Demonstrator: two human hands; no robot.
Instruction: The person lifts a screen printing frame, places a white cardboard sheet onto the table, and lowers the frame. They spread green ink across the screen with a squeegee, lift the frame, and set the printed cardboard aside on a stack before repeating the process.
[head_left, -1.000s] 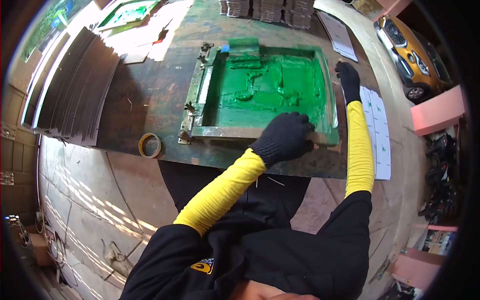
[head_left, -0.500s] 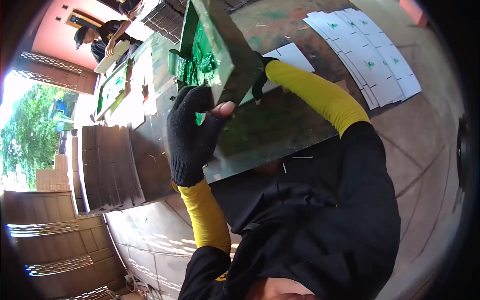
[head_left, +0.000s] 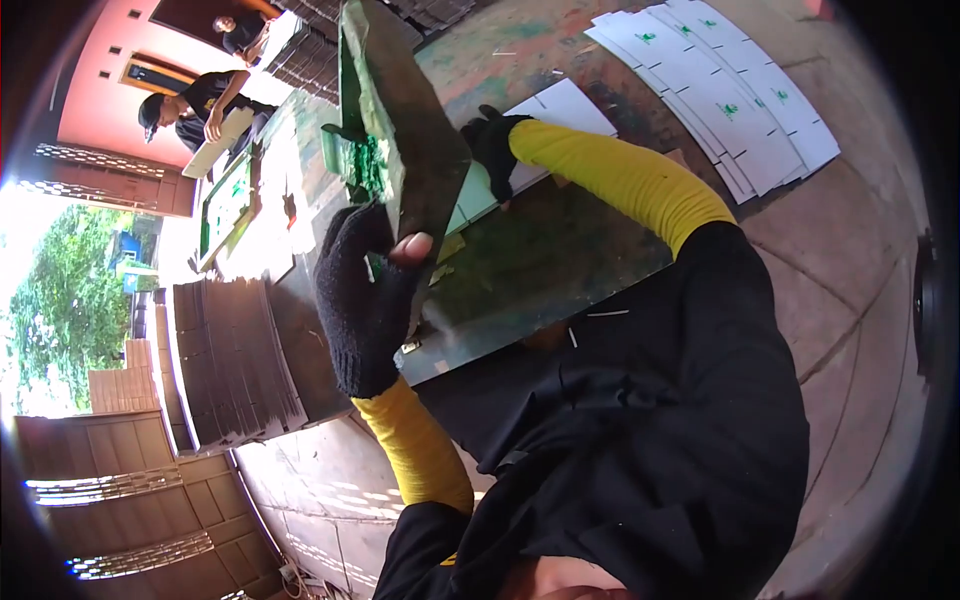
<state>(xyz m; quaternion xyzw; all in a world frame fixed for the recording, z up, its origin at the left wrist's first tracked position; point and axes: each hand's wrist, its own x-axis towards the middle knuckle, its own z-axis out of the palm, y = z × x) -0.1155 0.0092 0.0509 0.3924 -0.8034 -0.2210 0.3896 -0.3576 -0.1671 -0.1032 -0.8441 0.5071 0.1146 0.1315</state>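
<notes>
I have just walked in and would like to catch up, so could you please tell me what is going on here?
The person's gloved left hand holds a screen-printing frame tilted up off the worktable, with green ink inside it. The gloved right hand is at a white sheet on the worktable; whether it grips the sheet is hard to tell. Overlapping white sheets with green prints lie farther right. In the background, a co-worker holds a pale board.

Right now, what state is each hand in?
Left hand: closed on the tilted frame.
Right hand: at the white sheet; grip cannot be told.
</notes>
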